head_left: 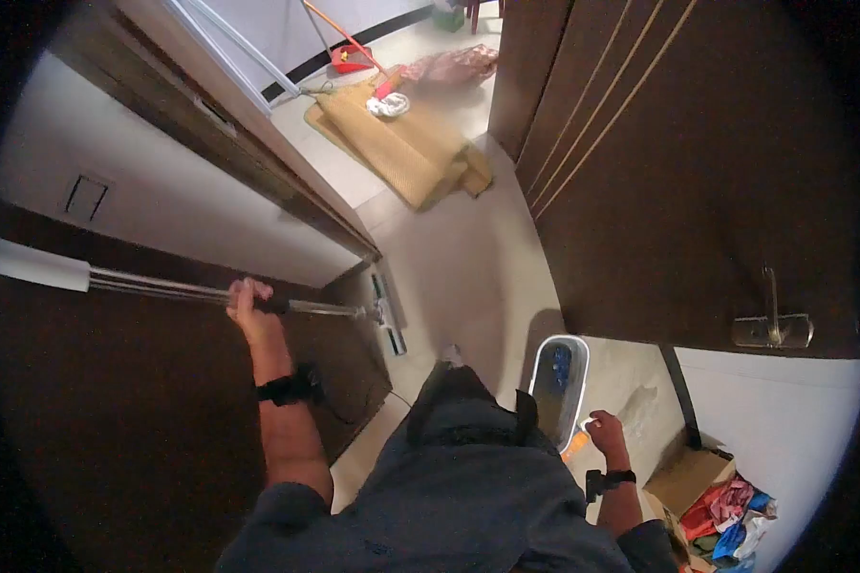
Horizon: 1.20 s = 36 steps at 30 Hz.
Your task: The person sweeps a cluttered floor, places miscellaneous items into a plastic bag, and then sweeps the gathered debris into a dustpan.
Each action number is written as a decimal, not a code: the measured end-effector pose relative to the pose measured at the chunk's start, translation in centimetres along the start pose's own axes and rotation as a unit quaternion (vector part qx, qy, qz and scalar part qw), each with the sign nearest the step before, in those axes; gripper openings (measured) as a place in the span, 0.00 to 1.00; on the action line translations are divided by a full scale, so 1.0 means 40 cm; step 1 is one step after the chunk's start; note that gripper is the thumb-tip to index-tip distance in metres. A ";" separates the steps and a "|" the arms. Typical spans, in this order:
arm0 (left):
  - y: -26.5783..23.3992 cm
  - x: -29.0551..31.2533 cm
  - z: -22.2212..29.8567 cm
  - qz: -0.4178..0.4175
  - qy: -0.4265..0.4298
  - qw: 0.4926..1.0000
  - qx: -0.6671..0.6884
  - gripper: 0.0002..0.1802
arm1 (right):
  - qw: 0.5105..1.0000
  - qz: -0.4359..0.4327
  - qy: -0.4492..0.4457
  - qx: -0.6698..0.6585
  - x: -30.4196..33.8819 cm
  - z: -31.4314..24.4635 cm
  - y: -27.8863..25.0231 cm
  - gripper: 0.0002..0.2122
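Note:
My left hand (249, 304) is closed around the metal pole of a flat mop (167, 290). The pole's thick white grip end points to the far left. Its narrow mop head (388, 311) is at the floor beside the dark door panel. Beside the rim of a white-edged oblong bucket (583, 374), my right hand (606, 435) is closed. Something small and white shows at its fingers, but I cannot tell what it is. An orange part (576, 443) sits on the bucket's side just below. Inside the bucket lies something blue (561, 363), with dark water or shadow around it.
A dark door (707, 220) with a metal handle (774, 330) stands at right. Ahead, beyond the doorway, lie a folded straw mat (392, 143), a white cloth (388, 105) and a red dustpan (352, 60). A cardboard box (688, 477) with colourful bags is at lower right.

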<state>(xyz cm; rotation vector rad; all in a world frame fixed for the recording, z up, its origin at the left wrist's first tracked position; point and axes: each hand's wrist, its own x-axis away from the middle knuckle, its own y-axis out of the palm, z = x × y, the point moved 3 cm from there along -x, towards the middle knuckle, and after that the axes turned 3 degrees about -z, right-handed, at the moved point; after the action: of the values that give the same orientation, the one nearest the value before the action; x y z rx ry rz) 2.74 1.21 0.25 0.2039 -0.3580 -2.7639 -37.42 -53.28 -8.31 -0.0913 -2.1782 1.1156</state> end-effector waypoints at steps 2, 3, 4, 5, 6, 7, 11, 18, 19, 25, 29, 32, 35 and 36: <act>-0.061 0.004 -0.064 -0.027 -0.028 0.999 0.028 0.07 | 1.000 0.026 0.006 -0.003 -0.029 0.026 -0.022 0.13; -0.024 -0.191 -0.005 -0.062 0.040 0.996 0.044 0.07 | 0.997 0.059 -0.045 -0.027 -0.195 -0.085 -0.002 0.13; -0.100 -0.208 -0.020 -0.101 0.018 0.994 0.037 0.06 | 0.996 0.048 -0.078 -0.012 -0.185 -0.109 0.023 0.13; -0.165 -0.217 -0.051 -0.136 0.002 0.990 0.046 0.06 | 0.992 0.050 -0.117 0.013 -0.192 -0.134 0.016 0.13; -0.183 -0.207 -0.107 -0.108 -0.013 0.992 0.066 0.05 | 0.992 0.030 -0.116 0.032 -0.236 -0.119 -0.058 0.13; -0.201 -0.213 -0.139 -0.106 -0.013 0.992 0.075 0.05 | 0.992 0.035 -0.116 0.039 -0.260 -0.106 -0.083 0.13; -0.297 -0.219 -0.183 -0.057 0.019 0.995 0.076 0.05 | 0.987 0.028 -0.119 0.102 -0.350 -0.113 -0.144 0.13; -0.312 -0.244 -0.172 0.157 -0.123 0.973 -0.115 0.17 | 0.985 -0.055 -0.117 0.111 -0.595 -0.120 -0.103 0.14; -0.288 -0.223 -0.168 0.176 -0.155 0.963 -0.135 0.17 | 0.987 -0.079 -0.075 0.114 -0.639 -0.135 -0.103 0.14; -0.209 -0.097 -0.116 0.353 -0.230 0.882 -0.212 0.20 | 0.987 -0.151 -0.008 -0.058 -0.908 -0.253 -0.177 0.13; -0.229 0.007 -0.136 0.496 -0.272 0.792 -0.229 0.19 | 0.977 -0.179 -0.048 0.108 -1.080 -0.441 -0.314 0.11; -0.186 0.070 -0.187 0.435 -0.362 0.816 -0.119 0.19 | 0.977 -0.118 -0.113 0.134 -1.211 -0.513 -0.396 0.10; -0.115 0.105 -0.212 0.523 -0.387 0.753 -0.094 0.19 | 0.974 -0.093 -0.165 0.123 -1.321 -0.676 -0.465 0.10; -0.171 0.128 -0.235 0.574 -0.373 0.728 -0.042 0.19 | 0.973 -0.119 -0.153 0.123 -1.359 -0.739 -0.463 0.11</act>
<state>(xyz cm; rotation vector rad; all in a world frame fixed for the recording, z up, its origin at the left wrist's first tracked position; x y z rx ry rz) -2.47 3.54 -11.10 -0.8912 -0.3564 -1.4641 26.25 -63.45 -11.94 0.4681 -2.2184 1.3146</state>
